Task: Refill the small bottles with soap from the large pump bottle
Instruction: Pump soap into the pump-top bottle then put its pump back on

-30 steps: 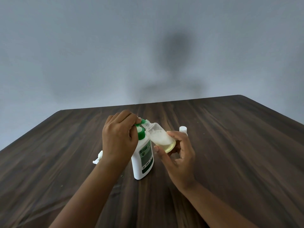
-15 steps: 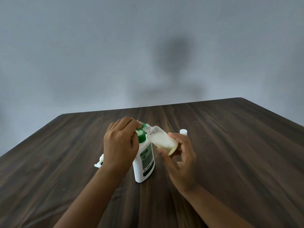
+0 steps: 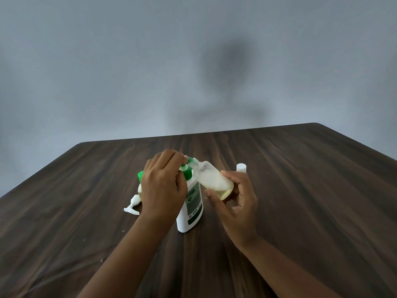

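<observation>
Curling over the green pump head [image 3: 186, 167], the fingers [image 3: 169, 157] of the left hand [image 3: 163, 187] are bunched close together, their tips on top of the plunger; whether the thumb hooks under it cannot be told. The right hand [image 3: 235, 204] pinches the small bottle [image 3: 211, 179] between its thumb, on the side nearer the camera, and its forefinger on the far side, with the other fingers loosely curled beneath. That bottle is held off the table, just right of the large pump bottle [image 3: 191, 208], and is tilted so its open neck meets the nozzle.

By my reading the filling is mid-way. A pale yellow pool sits at the bottle's lower end with white froth above it, and much of the space near the neck looks unfilled, so more pumping and then capping remain. Left of the large pump bottle, mostly hidden behind the left hand, a second small bottle [image 3: 139, 190] shows a green cap and a yellowish body; it looks already done, though I cannot be sure.

The held bottle is clear, smooth plastic, round-shouldered and cylindrical. The large pump bottle is opaque white, flattish, with a green-and-white label, and stands upright on the table [image 3: 300, 211], a dark wood-grain surface with a matt sheen. A small white cap [image 3: 241, 167], a stubby cylinder, stands to its right and farther back. A white pump piece [image 3: 131, 207] lies on its side to the left.
</observation>
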